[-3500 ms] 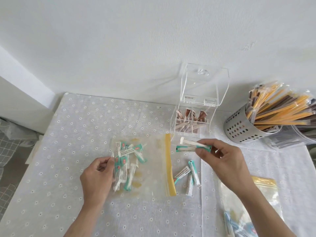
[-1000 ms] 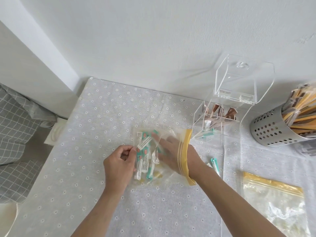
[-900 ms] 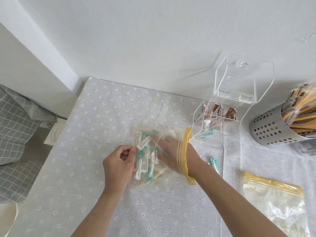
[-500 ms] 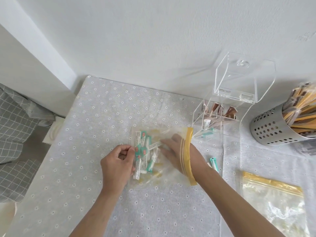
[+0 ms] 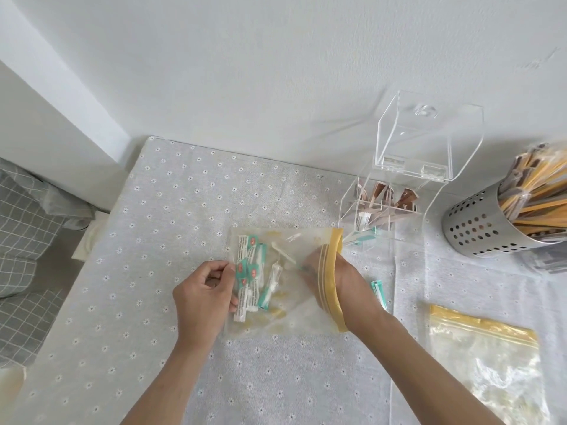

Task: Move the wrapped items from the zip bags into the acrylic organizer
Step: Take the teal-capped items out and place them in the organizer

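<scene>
A clear zip bag (image 5: 294, 317) with a yellow zip strip lies flat on the dotted tablecloth. Several teal-and-white wrapped items (image 5: 251, 280) bunch at its closed left end. My left hand (image 5: 202, 299) pinches that closed end and holds the bag down. My right hand (image 5: 349, 280) reaches in through the open zip end; seen through the plastic, its fingers curl on a wrapped item. The acrylic organizer (image 5: 346, 207) stands behind the bag with its lid (image 5: 429, 139) raised, holding brown sachets and a few teal items. One wrapped item (image 5: 378, 289) lies on the cloth beside my right wrist.
A second zip bag (image 5: 484, 360) lies at the right front. A perforated metal cup (image 5: 481, 228) of long wrapped sticks stands at the far right. The white wall runs close behind the organizer. The table's left edge drops to a grey checked cushion (image 5: 21, 228).
My right hand dropped items into the organizer, went deep into the bag, and has now drawn back toward the zip opening. My left hand kept its pinch on the closed end.
</scene>
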`<state>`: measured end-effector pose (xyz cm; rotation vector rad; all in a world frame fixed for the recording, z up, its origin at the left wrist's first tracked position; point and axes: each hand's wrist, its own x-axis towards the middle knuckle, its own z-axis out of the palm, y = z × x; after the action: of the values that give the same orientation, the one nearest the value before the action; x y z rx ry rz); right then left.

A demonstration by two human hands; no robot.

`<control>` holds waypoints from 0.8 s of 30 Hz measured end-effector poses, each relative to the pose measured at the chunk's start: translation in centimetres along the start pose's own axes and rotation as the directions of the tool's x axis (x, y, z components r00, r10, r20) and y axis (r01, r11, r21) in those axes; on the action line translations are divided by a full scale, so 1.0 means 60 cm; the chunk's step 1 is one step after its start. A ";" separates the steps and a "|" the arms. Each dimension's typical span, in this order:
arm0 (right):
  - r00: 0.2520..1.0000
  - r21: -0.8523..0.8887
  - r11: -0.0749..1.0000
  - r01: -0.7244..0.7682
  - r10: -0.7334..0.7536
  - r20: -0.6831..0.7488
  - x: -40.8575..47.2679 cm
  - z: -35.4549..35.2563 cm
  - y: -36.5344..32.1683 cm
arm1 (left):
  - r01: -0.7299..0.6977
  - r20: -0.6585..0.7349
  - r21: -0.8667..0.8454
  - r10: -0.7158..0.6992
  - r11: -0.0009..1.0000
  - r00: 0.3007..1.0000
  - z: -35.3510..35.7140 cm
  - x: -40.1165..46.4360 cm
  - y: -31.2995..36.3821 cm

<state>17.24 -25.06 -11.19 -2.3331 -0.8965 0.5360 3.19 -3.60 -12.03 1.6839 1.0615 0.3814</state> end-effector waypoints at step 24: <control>0.975 -0.242 0.948 0.207 -0.220 -0.028 -0.013 -0.022 0.007 | -0.012 -0.011 -0.010 0.012 1.000 1.000 0.002 0.000 -0.006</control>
<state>17.62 -26.36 -10.34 -2.4066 -1.2281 0.2851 3.11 -3.68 -12.42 1.6815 1.0559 0.4041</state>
